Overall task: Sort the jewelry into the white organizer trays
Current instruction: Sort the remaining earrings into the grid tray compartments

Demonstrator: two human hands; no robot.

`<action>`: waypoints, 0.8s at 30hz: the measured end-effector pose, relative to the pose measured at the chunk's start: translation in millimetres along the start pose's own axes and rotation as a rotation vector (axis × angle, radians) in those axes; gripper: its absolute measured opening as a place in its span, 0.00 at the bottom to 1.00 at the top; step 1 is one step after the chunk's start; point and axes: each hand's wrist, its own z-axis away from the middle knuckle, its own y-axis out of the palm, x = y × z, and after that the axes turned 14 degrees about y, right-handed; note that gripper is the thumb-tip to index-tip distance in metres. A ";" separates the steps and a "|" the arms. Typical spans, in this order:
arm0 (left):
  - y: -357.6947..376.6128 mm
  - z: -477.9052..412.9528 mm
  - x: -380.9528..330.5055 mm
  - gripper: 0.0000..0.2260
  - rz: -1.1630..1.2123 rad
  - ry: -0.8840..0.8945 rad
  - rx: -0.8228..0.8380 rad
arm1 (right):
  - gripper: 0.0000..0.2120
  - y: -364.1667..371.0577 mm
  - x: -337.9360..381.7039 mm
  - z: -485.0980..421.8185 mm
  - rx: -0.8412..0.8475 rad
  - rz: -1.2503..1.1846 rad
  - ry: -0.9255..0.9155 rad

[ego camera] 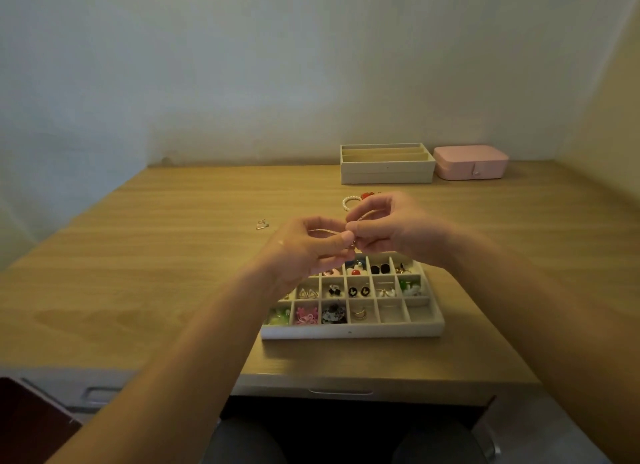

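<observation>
Above the far edge of a white compartment tray (349, 331), my left hand (308, 245) and my right hand (391, 229) meet. Both pinch a thin silvery chain (325, 231) that runs between their fingertips. The tray holds earrings, rings and small coloured pieces in many of its cells; two cells at the front right are bare. Behind my right hand a pearl bracelet (347, 202) and a red piece (367, 195) lie on the wooden desk (156, 255). A small pair of metal earrings (262, 224) lies to the left of my hands.
At the back of the desk stands a stacked white organizer (387, 172) with long slots, and a shut pink jewelry box (470, 162) beside it on the right. Walls close in the desk at the back and right. A drawer handle (341, 391) shows at the front edge.
</observation>
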 end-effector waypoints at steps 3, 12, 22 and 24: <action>4.6 4.6 0.3 0.10 0.027 0.007 -0.028 | 0.09 1.7 -3.9 5.8 -0.049 0.024 -0.022; 4.7 20.9 2.1 0.08 0.002 -0.029 -0.094 | 0.05 10.3 -18.5 19.8 -0.104 0.344 -0.116; 4.4 32.4 12.4 0.05 -0.132 -0.040 -0.012 | 0.02 8.2 -18.2 24.4 -0.057 0.590 -0.126; 3.9 33.2 13.5 0.05 -0.220 -0.042 0.070 | 0.02 5.6 -19.7 25.3 -0.032 0.602 -0.081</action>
